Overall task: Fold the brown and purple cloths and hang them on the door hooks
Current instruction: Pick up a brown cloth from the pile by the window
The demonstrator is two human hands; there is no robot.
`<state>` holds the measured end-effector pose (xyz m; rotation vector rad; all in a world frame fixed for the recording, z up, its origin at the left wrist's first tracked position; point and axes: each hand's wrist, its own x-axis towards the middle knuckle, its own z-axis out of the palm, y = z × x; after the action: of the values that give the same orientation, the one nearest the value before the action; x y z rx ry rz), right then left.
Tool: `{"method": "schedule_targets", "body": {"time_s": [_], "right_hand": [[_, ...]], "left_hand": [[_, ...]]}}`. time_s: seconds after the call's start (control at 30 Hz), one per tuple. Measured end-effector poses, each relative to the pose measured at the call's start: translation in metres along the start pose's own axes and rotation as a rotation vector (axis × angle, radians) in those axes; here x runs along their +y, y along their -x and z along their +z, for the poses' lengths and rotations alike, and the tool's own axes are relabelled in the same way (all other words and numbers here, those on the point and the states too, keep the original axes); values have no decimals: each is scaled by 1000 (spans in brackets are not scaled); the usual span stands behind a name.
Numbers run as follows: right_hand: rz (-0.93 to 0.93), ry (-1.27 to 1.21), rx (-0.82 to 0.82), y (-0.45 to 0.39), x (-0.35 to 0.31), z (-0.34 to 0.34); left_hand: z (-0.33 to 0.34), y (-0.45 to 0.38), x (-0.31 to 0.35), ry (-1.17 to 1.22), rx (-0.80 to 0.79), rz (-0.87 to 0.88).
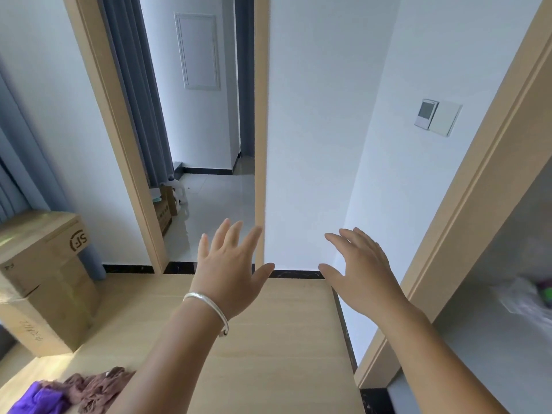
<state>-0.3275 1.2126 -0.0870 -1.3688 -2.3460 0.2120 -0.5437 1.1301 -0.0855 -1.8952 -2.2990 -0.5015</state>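
I log both grips empty, left hand (230, 265) and right hand (363, 268) raised with fingers spread above the worktop (277, 339), while brown cloth (98, 386) and purple cloth (38, 400) lie crumpled, touching (near-left corner).

Place: we take this for a home, a room opening onto a hallway.
Doorway: we see a wooden door frame (119, 138) at upper left, with tiled floor (215, 204) beyond it.
Curtains: grey-blue curtain (134, 85) hangs inside the doorway.
Wall fittings: a thermostat and switch panel (437, 117) sit at upper right.
Storage: a cardboard shipping box (44, 279) stands at left on a wooden tabletop (268, 339).
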Motion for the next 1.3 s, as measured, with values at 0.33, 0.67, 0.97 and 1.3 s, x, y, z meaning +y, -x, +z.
{"method": "schedule_targets", "body": {"time_s": [0.33,0.67,0.97,1.3], "right_hand": [[-51,-14,-4,-135,46,35],[-152,-49,-19,-298,100,48],[-297,-70,-111,-409,65,94],[-538,-84,-185,-515,-85,191]], "left_hand": [[49,-123,-3,-12,48,-8],[96,-259,-4,-71,108,-177],[113,-327,-65,-96,130,-350],[111,-353,-233,-82,185,-560]]}}
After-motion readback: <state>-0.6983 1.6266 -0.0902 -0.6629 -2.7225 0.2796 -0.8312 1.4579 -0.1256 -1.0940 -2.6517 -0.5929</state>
